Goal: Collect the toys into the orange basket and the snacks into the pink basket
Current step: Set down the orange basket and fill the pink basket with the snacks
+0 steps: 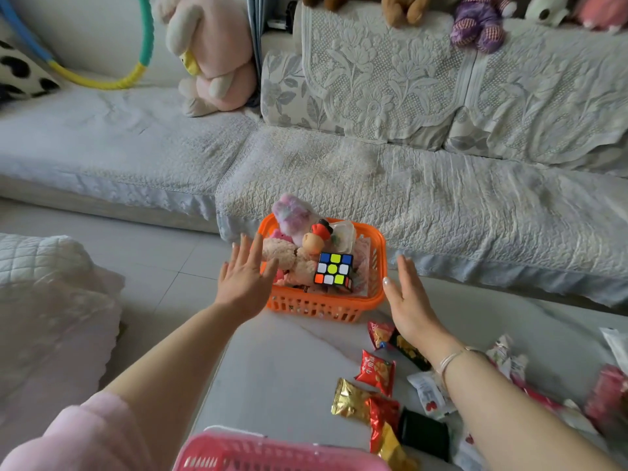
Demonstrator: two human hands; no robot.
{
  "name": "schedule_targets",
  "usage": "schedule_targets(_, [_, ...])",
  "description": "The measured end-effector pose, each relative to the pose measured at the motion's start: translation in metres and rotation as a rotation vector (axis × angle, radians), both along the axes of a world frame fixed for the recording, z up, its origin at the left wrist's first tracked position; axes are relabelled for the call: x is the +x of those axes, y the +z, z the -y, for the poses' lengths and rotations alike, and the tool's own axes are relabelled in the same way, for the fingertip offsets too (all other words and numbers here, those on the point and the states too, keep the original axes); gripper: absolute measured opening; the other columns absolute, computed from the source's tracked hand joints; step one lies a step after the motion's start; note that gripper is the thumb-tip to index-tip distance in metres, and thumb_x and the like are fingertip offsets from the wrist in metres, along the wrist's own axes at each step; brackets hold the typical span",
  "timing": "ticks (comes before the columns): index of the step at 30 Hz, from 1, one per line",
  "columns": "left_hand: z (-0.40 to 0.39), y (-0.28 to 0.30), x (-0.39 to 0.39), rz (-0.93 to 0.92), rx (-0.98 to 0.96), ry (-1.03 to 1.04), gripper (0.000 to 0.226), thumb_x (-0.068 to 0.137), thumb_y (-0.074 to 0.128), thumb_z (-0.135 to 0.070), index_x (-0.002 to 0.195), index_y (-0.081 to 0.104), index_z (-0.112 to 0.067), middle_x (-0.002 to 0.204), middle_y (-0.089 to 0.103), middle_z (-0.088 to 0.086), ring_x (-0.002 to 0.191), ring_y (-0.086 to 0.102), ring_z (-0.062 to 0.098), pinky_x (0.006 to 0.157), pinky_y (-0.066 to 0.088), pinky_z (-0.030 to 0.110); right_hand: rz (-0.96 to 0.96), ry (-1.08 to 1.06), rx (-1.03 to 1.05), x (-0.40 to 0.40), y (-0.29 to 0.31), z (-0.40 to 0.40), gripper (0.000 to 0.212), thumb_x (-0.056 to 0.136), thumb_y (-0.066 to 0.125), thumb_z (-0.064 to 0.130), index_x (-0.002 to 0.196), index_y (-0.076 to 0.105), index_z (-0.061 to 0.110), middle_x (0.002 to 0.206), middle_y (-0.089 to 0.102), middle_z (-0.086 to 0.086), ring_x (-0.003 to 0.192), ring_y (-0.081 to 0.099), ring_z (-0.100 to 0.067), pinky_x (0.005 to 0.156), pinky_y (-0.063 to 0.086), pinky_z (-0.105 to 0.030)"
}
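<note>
As both hands — left hand (243,283), right hand (409,305) — flank the toy-filled orange basket (326,305) on the table (289,368), fingers straight and holding nothing, its light, stiff plastic rim looks the surest hold — snack packets (375,370) lie nearby

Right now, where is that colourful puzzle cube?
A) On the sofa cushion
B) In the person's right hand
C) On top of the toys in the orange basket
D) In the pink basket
C: the puzzle cube sits atop the plush toys inside the orange basket, while the left hand and right hand are both open beside the basket, holding nothing.
</note>
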State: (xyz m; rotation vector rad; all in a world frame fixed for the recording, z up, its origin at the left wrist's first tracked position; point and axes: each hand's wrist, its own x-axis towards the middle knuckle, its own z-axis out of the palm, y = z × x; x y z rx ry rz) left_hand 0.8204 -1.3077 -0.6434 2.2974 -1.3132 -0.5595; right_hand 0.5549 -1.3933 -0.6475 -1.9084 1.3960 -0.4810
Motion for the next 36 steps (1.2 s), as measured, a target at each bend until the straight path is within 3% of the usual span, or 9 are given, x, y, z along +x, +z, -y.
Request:
schedule_targets(6, [-0.068,0.006,-0.022,-0.028,0.068,0.014,0.067,0.104,0.028,-0.051,0.159,-0.005,-0.031,0.168,-0.009,0.001,0.154,-0.008,0.018,0.123,-0.001,0.039,0.047,0.019,0.044,-0.024,0.013,-0.062,0.06,0.102,0.033,0.031,0.153,0.003,0.019,0.161,-0.005,0.0,0.146,-0.006,-0.01,0.117,-0.001,-0.026])
schedule_targets(16, [-0.176,-0.013,-0.044,-0.128,0.16,-0.016,0.067,0.105,0.028,-0.047,0.159,-0.003,-0.024,0.167,-0.013,0.0,0.153,-0.01,0.014,0.122,-0.003,0.035,0.119,-0.013,0.232,-0.054,-0.016,-0.188,0.06,0.1,0.028,0.04,0.152,-0.001,0.029,0.159,-0.011,0.009,0.14,-0.01,0.002,0.115,0.0,-0.025])
schedule_targets(20, [-0.214,-0.014,-0.045,-0.204,0.11,0.006,0.067,0.105,0.031,-0.046,0.16,-0.001,-0.024,0.167,-0.009,-0.001,0.154,-0.004,0.014,0.125,0.003,0.037,0.138,-0.105,0.275,-0.064,-0.014,-0.232,0.069,0.092,0.026,0.056,0.152,-0.002,0.034,0.158,-0.01,0.015,0.139,-0.009,0.003,0.117,0.003,-0.031])
schedule_targets(24, [-0.261,-0.013,-0.047,-0.34,0.057,0.046,0.07,0.103,0.037,-0.051,0.159,0.0,-0.033,0.167,-0.005,-0.006,0.153,0.014,0.019,0.121,0.022,0.049,0.047,-0.117,0.284,-0.075,-0.014,-0.28,0.069,0.095,0.031,0.053,0.151,-0.004,0.036,0.16,-0.006,0.013,0.146,0.006,-0.012,0.115,0.016,-0.04])
schedule_targets(26, [-0.282,-0.013,-0.051,-0.384,0.059,0.036,0.069,0.102,0.038,-0.051,0.158,0.001,-0.038,0.167,-0.002,-0.008,0.15,0.025,0.021,0.117,0.032,0.048,0.059,-0.119,0.266,-0.073,-0.015,-0.3,0.066,0.099,0.042,0.038,0.152,0.002,0.035,0.159,0.016,0.006,0.142,0.027,-0.021,0.107,0.036,-0.039])
schedule_targets(28, [-0.3,-0.015,-0.054,-0.451,0.07,0.069,0.073,0.101,0.043,-0.05,0.157,-0.002,-0.04,0.166,0.018,-0.006,0.139,0.045,0.024,0.109,0.043,0.048,0.174,-0.131,0.279,-0.07,-0.019,-0.314,0.069,0.096,0.051,0.022,0.149,0.011,0.042,0.148,0.038,0.005,0.133,0.042,-0.019,0.098,0.049,-0.041])
schedule_targets(31, [-0.315,-0.025,-0.057,-0.587,0.058,0.148,0.077,0.099,0.051,-0.046,0.158,0.002,-0.038,0.139,0.056,-0.006,0.106,0.069,0.025,0.091,0.056,0.047,0.233,-0.177,0.307,-0.066,-0.031,-0.324,0.076,0.095,0.048,0.007,0.145,0.011,0.051,0.143,0.042,0.005,0.129,0.045,-0.015,0.098,0.049,-0.048])
schedule_targets(34, [-0.322,-0.028,-0.062,-0.662,0.017,0.188,0.046,0.095,0.054,-0.044,0.14,0.042,-0.039,0.121,0.07,0.0,0.102,0.071,0.025,0.094,0.054,0.053,0.238,-0.259,0.346,-0.059,-0.03,-0.33,0.075,0.098,0.035,0.002,0.145,0.009,0.054,0.145,0.04,0.004,0.123,0.047,-0.013,0.092,0.052,-0.041])
schedule_targets(36, [-0.321,-0.02,-0.067,-0.718,-0.044,0.236,0.026,0.1,0.054,-0.032,0.124,0.051,-0.041,0.11,0.073,0.0,0.093,0.072,0.022,0.091,0.056,0.048,0.24,-0.294,0.347,-0.056,-0.027,-0.332,0.074,0.098,0.031,-0.001,0.147,0.009,0.05,0.143,0.041,0.003,0.118,0.047,-0.011,0.087,0.051,-0.034])
